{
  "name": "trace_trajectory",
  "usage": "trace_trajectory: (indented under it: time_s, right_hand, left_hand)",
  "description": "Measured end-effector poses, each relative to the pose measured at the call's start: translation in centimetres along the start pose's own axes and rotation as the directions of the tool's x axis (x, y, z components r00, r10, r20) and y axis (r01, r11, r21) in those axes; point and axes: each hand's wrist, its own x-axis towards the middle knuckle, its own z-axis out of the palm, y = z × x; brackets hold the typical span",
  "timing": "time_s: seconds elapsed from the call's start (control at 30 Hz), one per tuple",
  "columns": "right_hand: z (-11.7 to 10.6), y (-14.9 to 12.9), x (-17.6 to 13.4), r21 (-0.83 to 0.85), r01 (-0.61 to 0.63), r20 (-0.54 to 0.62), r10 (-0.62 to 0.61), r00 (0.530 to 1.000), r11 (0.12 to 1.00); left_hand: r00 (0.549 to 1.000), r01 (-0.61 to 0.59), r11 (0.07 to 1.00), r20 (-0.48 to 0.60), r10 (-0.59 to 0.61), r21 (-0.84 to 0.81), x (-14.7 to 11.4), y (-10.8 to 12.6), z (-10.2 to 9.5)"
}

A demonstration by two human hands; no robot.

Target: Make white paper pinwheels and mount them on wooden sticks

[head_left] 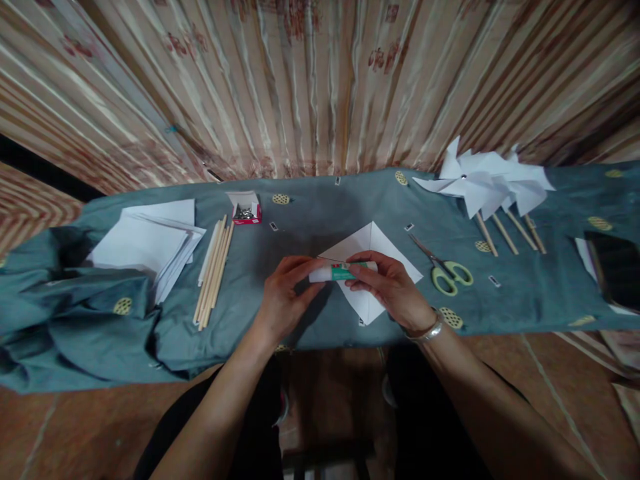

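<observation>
A white and green glue stick lies level between my two hands, above a creased square of white paper. My left hand pinches its left end with thumb and fingers. Wrapped round the right end is my right hand, with a silver bracelet at the wrist. The paper rests cornerwise on the cloth, partly hidden under the hands and glue stick. Scissors with green handles lie just right of the paper, blades pointing up and left.
Several paper pinwheels on sticks lie at the back right, and a dark phone at the far right. To the left are wooden sticks, an opened small red box of metal pieces and stacked white paper. Behind the cloth-covered table hangs a curtain.
</observation>
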Motion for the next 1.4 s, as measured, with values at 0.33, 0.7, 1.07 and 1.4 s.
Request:
trace_trajectory:
  time_s: [0.33,0.7,1.07,1.4]
  right_hand:
    - [-0.3,0.3,-0.8,-0.422,0.217,-0.002,-0.24,0.971,0.88]
    - [-7.1,-0.7,-4.4,-0.907,0.396,0.289,-0.471,0.834,0.144]
    - [-7.1,0.3,-5.4,-0.892,0.443,0.371,-0.424,0.826,0.083]
    - [-7.7,0.0,-5.7,-0.893,0.442,0.384,-0.375,0.844,0.083]
  left_hand:
    - [0.988,0.155,0.986,-0.011,-0.156,-0.055,-0.8,-0.5,-1.7]
    - [0.986,-0.048,0.869,-0.114,0.119,0.493,-2.3,-3.1,-5.3]
    - [0.857,-0.493,0.792,0.357,0.371,0.361,-0.7,0.4,4.0]
    - [0.837,-0.53,0.761,0.371,0.401,0.374,-0.4,-0.3,4.2]
